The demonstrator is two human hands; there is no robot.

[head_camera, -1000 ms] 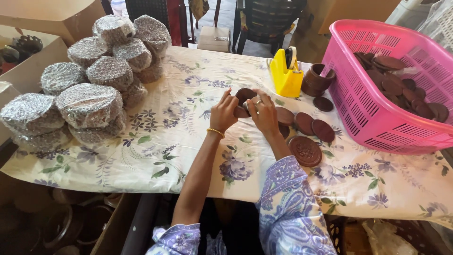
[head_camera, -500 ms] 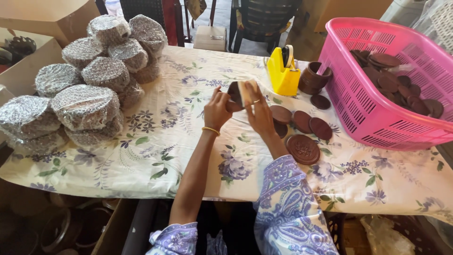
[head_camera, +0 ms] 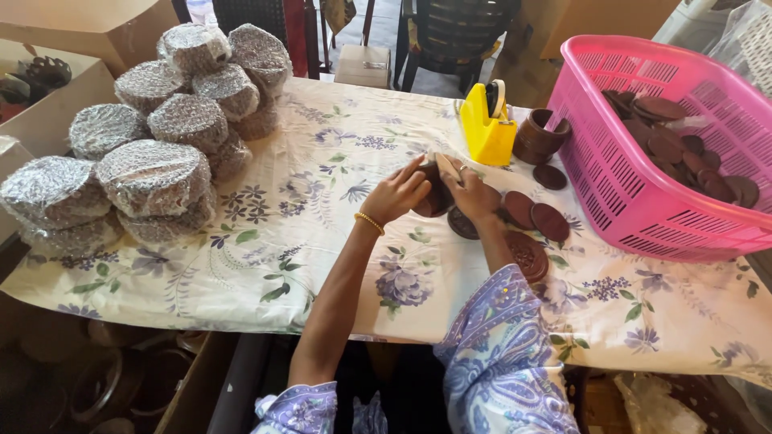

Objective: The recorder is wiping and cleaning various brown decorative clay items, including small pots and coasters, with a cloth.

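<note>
Wrapped bundles (head_camera: 153, 137) left, basket (head_camera: 635, 209) right, dispenser (head_camera: 486, 124) between

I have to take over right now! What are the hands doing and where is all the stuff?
Left hand and right hand together hold a small stack of brown discs above the tablecloth.
More loose discs lie right of the hands; many fill the pink basket.
Yellow tape dispenser and brown cup stand behind.
Done: wrapped bundles piled at left.
Left: the held stack shows no wrap yet; loose and basket discs are unwrapped.
</note>
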